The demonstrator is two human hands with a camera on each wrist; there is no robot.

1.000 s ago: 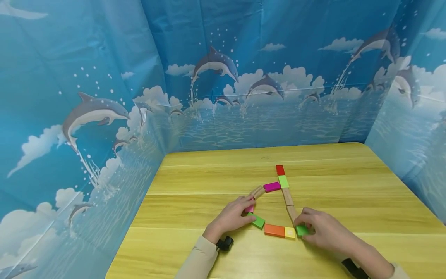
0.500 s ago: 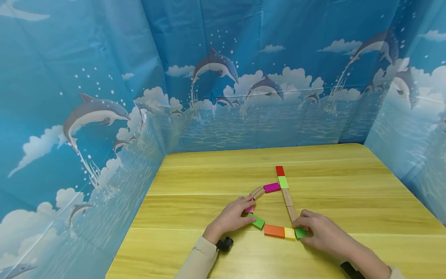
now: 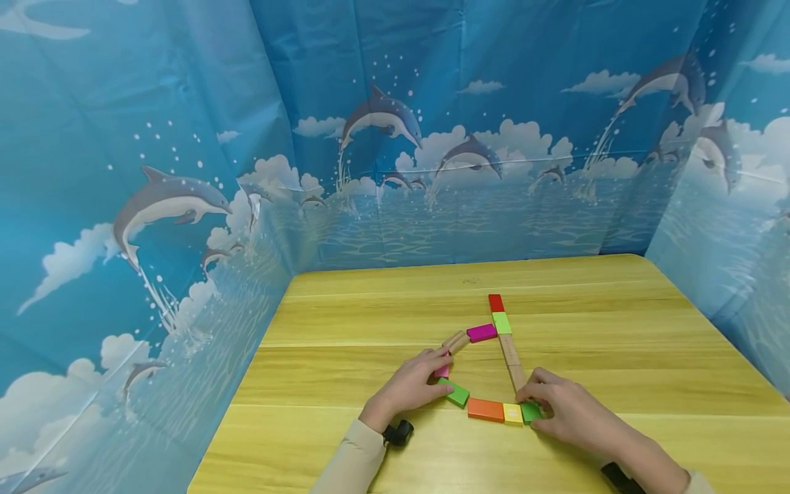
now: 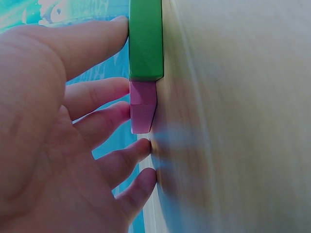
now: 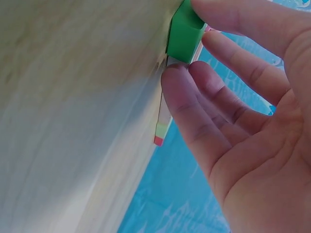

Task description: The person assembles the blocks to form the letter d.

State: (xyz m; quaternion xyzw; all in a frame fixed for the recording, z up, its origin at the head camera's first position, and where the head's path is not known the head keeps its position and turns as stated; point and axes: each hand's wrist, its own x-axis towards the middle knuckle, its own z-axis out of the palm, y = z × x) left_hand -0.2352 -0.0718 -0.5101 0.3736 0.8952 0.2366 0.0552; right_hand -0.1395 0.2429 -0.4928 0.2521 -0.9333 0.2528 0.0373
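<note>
Coloured wooden blocks lie end to end on the table in a closed loop. My right hand [image 3: 570, 408] holds a green block [image 3: 531, 412] between thumb and fingertips at the loop's near right corner. To its left sit a yellow block [image 3: 513, 414] and an orange block [image 3: 485, 410]. Above it, plain wooden blocks [image 3: 509, 351] run up to a lime block [image 3: 502, 322] and a red block [image 3: 496, 302]. My left hand [image 3: 410, 383] rests with relaxed fingers on a pink block [image 4: 143, 107], its thumb touching another green block [image 4: 146, 43].
A magenta block [image 3: 481, 333] and narrow plain wood pieces [image 3: 455, 341] form the loop's far left side. The yellow wood-grain table [image 3: 345, 309] backs onto a blue dolphin-print curtain [image 3: 382, 206].
My right hand has slid its green block slightly left, up against the yellow block, and the plain wood block beside it has straightened a little. My left hand stays in place.
</note>
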